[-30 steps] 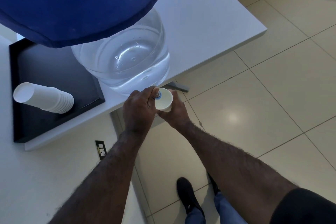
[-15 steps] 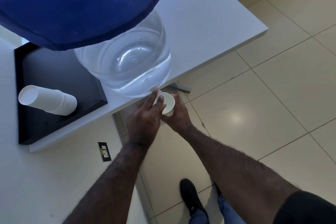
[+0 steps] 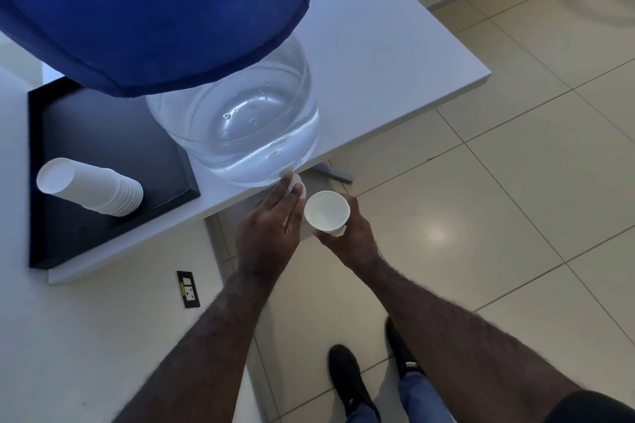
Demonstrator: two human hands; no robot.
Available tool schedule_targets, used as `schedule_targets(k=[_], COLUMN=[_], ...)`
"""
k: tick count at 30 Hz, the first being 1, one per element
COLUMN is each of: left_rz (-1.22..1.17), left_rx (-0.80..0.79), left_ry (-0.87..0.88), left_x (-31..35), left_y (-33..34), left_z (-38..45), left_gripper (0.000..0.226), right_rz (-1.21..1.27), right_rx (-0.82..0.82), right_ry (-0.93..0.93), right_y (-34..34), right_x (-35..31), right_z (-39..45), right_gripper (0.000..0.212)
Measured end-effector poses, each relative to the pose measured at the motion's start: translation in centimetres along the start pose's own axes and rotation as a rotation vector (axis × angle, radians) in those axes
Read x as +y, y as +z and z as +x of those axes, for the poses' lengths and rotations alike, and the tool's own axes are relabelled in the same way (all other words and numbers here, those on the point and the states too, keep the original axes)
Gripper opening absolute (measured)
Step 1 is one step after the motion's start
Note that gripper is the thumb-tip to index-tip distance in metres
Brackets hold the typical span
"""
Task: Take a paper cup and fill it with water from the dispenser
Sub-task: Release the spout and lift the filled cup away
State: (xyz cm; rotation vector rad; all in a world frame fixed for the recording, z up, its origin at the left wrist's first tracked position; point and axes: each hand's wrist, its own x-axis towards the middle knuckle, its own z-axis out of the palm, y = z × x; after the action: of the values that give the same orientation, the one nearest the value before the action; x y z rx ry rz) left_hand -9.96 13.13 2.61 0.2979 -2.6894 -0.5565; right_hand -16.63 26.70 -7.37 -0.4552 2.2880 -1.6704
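A white paper cup (image 3: 327, 210) is upright in my right hand (image 3: 347, 237), just off the table's front edge and to the right of the white tap (image 3: 298, 186). My left hand (image 3: 271, 230) has its fingers stretched out, the fingertips lying on the tap under the clear water bottle (image 3: 237, 134). A blue cover (image 3: 144, 7) wraps the bottle's upper part. I cannot tell how much water is in the cup.
A stack of white paper cups (image 3: 92, 187) lies on its side on a black tray (image 3: 51, 251) at the left of the white table (image 3: 378, 55). Beige tiled floor spreads to the right. A wall socket (image 3: 188, 289) and my shoes (image 3: 347, 378) are below.
My left hand let go of its grip on the tap and opened its fingers. My right hand drew the cup out from under the tap, to the right and toward me.
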Motion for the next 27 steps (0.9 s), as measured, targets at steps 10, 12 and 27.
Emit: schedule_targets(k=[10, 12, 27], left_rz=[-0.03, -0.022, -0.009], left_rx=[0.049, 0.037, -0.063], left_ry=[-0.02, -0.026, -0.079], left_x=[0.3, 0.5, 1.3], left_y=[-0.2, -0.5, -2.3], left_z=[0.4, 0.5, 1.6], left_gripper=[0.029, 0.029, 0.028], right_rz=[0.041, 0.037, -0.178], right_rx=[0.197, 0.22, 0.26], right_ry=[-0.062, -0.088, -0.031], right_y=[-5.3, -6.1, -7.0], right_x=[-4.1, -5.3, -8.5], right_z=[2.8, 4.3, 15.4], right_gripper=[0.074, 0.073, 0.082])
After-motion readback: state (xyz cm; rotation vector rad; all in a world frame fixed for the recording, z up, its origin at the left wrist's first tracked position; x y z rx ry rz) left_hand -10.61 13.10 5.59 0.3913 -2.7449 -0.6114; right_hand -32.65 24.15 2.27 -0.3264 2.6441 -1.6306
